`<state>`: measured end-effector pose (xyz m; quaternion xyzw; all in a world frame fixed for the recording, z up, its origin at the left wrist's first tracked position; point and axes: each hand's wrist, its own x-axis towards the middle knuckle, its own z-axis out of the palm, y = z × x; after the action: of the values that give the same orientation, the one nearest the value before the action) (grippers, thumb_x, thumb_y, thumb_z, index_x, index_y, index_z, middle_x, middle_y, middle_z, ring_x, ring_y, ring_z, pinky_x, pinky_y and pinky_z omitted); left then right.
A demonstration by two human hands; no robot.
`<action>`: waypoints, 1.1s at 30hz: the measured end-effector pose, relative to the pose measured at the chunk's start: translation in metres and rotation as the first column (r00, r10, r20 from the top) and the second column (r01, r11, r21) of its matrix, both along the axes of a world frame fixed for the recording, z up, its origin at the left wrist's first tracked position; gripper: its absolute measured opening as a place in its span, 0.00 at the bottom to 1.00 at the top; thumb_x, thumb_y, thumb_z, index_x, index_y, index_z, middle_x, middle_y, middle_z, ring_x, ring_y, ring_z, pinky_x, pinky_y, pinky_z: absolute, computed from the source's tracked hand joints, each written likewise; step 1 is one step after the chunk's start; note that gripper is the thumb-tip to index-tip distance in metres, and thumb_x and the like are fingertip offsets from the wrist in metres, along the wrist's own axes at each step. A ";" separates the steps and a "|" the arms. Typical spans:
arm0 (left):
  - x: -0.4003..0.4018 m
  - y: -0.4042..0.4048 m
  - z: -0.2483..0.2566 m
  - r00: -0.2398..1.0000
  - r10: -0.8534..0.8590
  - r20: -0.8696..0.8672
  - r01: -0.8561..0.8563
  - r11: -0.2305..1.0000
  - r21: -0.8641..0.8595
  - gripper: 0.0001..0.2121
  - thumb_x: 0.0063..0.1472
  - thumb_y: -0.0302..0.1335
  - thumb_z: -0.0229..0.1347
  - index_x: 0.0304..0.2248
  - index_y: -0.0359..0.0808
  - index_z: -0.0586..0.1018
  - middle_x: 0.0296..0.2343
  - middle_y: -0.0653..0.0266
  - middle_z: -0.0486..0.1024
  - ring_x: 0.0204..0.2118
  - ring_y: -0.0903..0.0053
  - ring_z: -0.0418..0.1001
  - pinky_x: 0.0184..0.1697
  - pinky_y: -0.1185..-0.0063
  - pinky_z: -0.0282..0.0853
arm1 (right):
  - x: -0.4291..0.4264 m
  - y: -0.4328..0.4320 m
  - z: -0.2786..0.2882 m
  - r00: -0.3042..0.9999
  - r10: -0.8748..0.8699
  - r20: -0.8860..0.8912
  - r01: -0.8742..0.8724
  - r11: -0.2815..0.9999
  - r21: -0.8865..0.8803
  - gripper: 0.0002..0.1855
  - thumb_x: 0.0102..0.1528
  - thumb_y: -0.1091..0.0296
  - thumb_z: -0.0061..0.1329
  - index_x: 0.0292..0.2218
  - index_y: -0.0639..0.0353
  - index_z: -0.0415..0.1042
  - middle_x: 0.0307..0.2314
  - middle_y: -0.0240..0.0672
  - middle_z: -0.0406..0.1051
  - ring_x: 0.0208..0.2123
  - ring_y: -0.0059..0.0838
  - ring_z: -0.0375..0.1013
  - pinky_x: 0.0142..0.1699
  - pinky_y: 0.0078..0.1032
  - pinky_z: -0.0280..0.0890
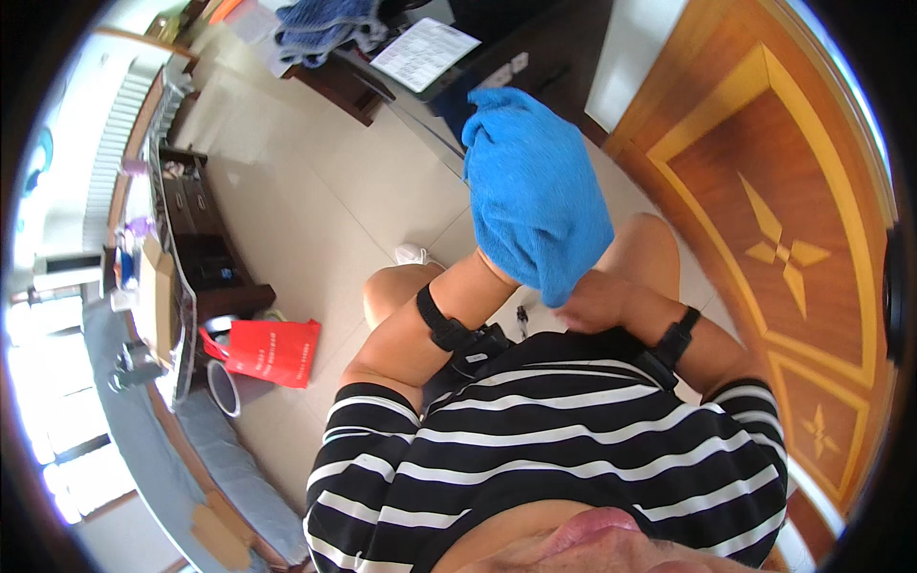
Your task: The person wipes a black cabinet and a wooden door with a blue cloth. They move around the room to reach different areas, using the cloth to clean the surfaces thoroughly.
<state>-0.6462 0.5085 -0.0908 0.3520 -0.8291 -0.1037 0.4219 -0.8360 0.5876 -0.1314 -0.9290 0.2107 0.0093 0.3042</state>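
A bright blue cloth [534, 190] covers my left hand from the wrist outward. Only the wrist [498, 268] and forearm show below it, so the fingers under the fabric are hidden. The cloth bulges in folds, and its upper end has a bunched corner. Close by its lower tip is my right hand [602, 297], slightly blurred with the fingers curled; whether they grip the tip cannot be made out. Dark straps with small black devices circle both forearms.
A wooden door [781, 215] with inlaid stars stands at the right. Ahead, a printed sheet [425, 54] lies on a dark surface beside a blue knitted textile [326, 29]. To the left are a red bag [272, 352], a waste bin [228, 389], a dark cabinet [193, 204] and a grey-cushioned sofa [229, 458].
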 end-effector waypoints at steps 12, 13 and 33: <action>0.100 0.025 0.059 0.676 -0.479 0.560 0.028 0.776 0.630 0.15 0.48 0.22 0.64 0.38 0.34 0.81 0.32 0.55 0.79 0.36 0.60 0.77 0.41 0.66 0.71 | 0.027 -0.101 0.024 0.412 -0.634 0.655 0.785 0.612 0.099 0.20 0.60 0.56 0.47 0.50 0.55 0.68 0.43 0.40 0.73 0.46 0.42 0.71 0.49 0.37 0.66; 0.105 0.019 0.076 0.741 -0.451 0.498 0.061 0.784 0.618 0.14 0.51 0.22 0.61 0.40 0.33 0.80 0.35 0.54 0.78 0.38 0.62 0.76 0.42 0.68 0.71 | 0.031 -0.107 0.032 0.339 -0.665 0.666 0.807 0.570 0.158 0.20 0.59 0.56 0.47 0.50 0.55 0.68 0.42 0.40 0.73 0.45 0.42 0.71 0.48 0.37 0.66; 0.024 -0.102 0.194 0.853 -0.035 0.520 0.188 0.952 -0.244 0.21 0.56 0.31 0.54 0.48 0.30 0.75 0.50 0.53 0.70 0.56 0.52 0.61 0.61 0.62 0.54 | 0.012 -0.325 0.086 -0.413 -0.659 0.629 0.904 -0.212 0.371 0.22 0.57 0.59 0.47 0.51 0.59 0.68 0.39 0.48 0.73 0.41 0.49 0.73 0.45 0.41 0.67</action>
<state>-0.6222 0.4066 0.1036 0.2530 -0.9362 0.0892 0.2271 -0.8237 0.2622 -0.0457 -0.3731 0.7063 -0.5962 0.0810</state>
